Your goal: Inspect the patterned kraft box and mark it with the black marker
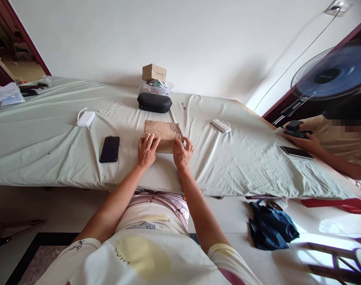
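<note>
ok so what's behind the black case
Behind the black case is a clear plastic tub of small items, with a plain cardboard box showing above it. The case covers the tub's lower front, and the items partly hide the box's lower edge.

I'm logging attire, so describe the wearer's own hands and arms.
The left hand and right hand show no gloves; the forearms are bare. Short, whitish sleeves: the left sleeve bears dark print, the right sleeve pale yellow near its edge.
</note>
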{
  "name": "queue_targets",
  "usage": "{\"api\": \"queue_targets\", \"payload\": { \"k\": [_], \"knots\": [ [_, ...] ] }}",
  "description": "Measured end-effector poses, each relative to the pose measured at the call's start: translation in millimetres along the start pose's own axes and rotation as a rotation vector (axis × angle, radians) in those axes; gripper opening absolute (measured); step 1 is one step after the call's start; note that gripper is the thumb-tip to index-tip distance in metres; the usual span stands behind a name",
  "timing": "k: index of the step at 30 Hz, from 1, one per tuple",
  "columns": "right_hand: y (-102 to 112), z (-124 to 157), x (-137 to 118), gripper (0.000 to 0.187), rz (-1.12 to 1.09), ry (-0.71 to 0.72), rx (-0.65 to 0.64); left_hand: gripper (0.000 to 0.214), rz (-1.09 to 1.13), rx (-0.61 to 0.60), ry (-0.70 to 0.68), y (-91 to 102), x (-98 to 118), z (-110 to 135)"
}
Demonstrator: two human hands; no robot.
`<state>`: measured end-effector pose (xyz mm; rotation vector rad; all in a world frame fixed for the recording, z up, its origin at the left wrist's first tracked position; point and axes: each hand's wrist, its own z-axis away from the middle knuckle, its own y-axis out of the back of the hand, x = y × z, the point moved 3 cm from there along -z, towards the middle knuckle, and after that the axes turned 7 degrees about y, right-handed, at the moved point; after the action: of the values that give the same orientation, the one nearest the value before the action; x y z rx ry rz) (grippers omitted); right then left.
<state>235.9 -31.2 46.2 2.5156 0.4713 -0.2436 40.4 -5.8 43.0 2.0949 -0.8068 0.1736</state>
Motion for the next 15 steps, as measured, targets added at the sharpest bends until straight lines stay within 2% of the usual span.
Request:
{"api": "queue_targets", "payload": {
  "k": [5,10,15],
  "knots": [
    [-7.0,3.9,19.3,0.044,-0.225,-0.169,-0.021,0.058,0.102,0.057,0.024,-2.1,-11.0,0.1],
    [-14.7,7.1,22.8,0.048,-0.269,-0.239,0.003,0.055,0.168,0.148,0.128,-1.1,-22.1,0.3],
    [-21.8,10.0,30.2,0.038,-0.267,-0.317,-0.036,0.063,0.238,0.176,0.296,-2.3,-35.4,1.0]
  ]
}}
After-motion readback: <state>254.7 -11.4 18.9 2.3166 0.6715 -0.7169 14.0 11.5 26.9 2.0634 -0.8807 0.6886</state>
